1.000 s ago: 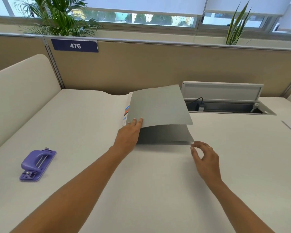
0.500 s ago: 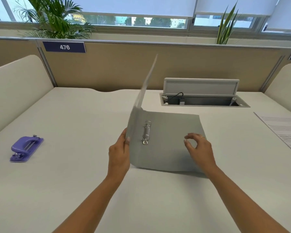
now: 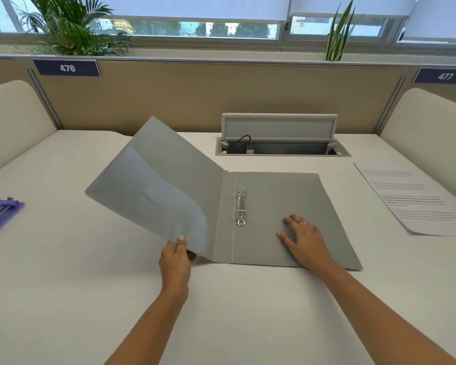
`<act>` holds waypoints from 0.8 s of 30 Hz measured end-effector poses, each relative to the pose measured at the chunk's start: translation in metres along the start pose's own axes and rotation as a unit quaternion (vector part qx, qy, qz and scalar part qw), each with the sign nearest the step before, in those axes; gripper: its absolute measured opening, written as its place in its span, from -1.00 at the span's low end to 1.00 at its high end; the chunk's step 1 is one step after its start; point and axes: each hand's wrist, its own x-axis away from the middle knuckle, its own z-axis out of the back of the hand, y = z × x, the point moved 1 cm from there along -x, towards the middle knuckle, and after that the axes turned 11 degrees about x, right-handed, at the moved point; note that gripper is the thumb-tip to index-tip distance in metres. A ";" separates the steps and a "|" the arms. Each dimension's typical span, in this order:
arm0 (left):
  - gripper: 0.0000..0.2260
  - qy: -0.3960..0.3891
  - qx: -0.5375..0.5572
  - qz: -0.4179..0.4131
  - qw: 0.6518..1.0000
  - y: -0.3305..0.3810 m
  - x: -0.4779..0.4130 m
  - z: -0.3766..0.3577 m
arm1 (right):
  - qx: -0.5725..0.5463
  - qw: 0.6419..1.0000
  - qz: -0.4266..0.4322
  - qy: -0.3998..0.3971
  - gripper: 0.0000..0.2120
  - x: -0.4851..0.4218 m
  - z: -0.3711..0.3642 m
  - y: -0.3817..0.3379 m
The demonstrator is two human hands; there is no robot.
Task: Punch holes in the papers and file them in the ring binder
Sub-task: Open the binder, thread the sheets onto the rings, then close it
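White desk [image 3: 63, 285], beige partition behind. Binder [image 3: 287, 219] at centre, back cover flat, rings [image 3: 240, 206] shut near spine. Left hand [image 3: 175, 262] pinching front cover [image 3: 156, 185] at near edge, cover half raised left of rings. Right hand [image 3: 304, 241] spread flat on back cover, right of rings, holding nothing. Papers [image 3: 416, 198] well right of binder, unpunched by the look; punch [image 3: 0, 214] far left of binder. Best to lower cover fully flat, keep back cover pinned against sliding, then spring rings open.
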 end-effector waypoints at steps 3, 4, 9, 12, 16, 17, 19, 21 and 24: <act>-0.57 0.008 -0.125 0.054 0.991 -0.005 0.009 -0.004 | 0.008 1.000 0.013 0.001 -0.55 -0.002 0.004 0.022; -0.50 -0.014 -0.157 0.089 0.983 -0.004 0.011 -0.005 | 0.010 1.000 0.018 0.001 -0.55 -0.002 0.005 0.029; -0.49 -0.158 -0.248 0.197 0.935 0.012 0.031 -0.020 | 0.014 0.999 0.037 -0.007 -0.55 0.001 0.011 0.058; -0.61 -0.201 -0.210 0.138 0.947 0.017 0.034 -0.042 | 0.005 0.999 0.044 -0.012 -0.55 0.002 0.015 0.064; -0.77 -0.203 -0.193 0.037 0.959 0.014 0.023 -0.077 | 0.008 0.999 0.040 -0.020 -0.56 0.002 0.019 0.065; -0.80 -0.197 -0.206 0.012 0.958 0.011 0.018 -0.083 | 0.010 0.999 0.037 -0.020 -0.57 0.001 0.021 0.064; -0.87 -0.190 -0.241 -0.034 0.951 0.006 0.007 -0.095 | 0.007 0.999 0.039 -0.008 -0.61 -0.002 0.024 0.058; -0.92 -0.190 -0.280 -0.076 0.938 0.001 -0.002 -0.105 | -0.027 0.998 0.047 0.011 -0.67 -0.006 0.026 0.048; -0.87 -0.192 -0.301 -0.117 0.927 -0.007 -0.014 -0.118 | -0.131 0.989 0.051 0.050 -0.76 -0.012 0.028 0.023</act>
